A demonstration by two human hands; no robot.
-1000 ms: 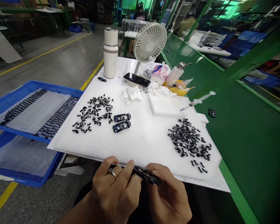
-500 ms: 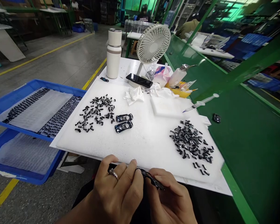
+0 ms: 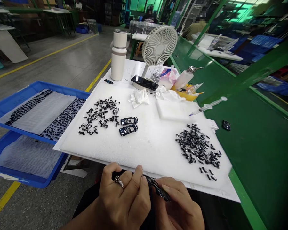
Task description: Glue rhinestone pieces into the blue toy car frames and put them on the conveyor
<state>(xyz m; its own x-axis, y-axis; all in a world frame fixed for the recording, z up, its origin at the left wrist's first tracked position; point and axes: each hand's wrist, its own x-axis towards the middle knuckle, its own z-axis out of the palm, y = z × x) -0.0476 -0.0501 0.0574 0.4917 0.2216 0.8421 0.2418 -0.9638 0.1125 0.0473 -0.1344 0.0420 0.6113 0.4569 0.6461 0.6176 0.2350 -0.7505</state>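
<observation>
My left hand (image 3: 123, 195), wearing a ring, and my right hand (image 3: 179, 204) both pinch a glossy black car-shaped shell (image 3: 157, 188) just off the near edge of a white foam board (image 3: 148, 153). The shell is turned nearly edge-on, and my fingers hide part of it. Two similar shells (image 3: 129, 126) lie side by side on the foam, next to a pile of small black glossy pieces (image 3: 99, 116). A second pile of these pieces (image 3: 196, 147) lies at the board's right.
Blue trays (image 3: 38, 95) holding rows of black parts sit left of the board. At the back stand a white bottle (image 3: 118, 56), a fan (image 3: 159, 44), a phone (image 3: 144, 82), cloths (image 3: 138, 98) and a syringe (image 3: 207, 106). A green bench edge (image 3: 244, 201) runs along the right.
The shell has turned between my fingers and now shows more edge-on. My hands stay close together at the board's near edge. The whole scene has shifted slightly right as my head moved.
</observation>
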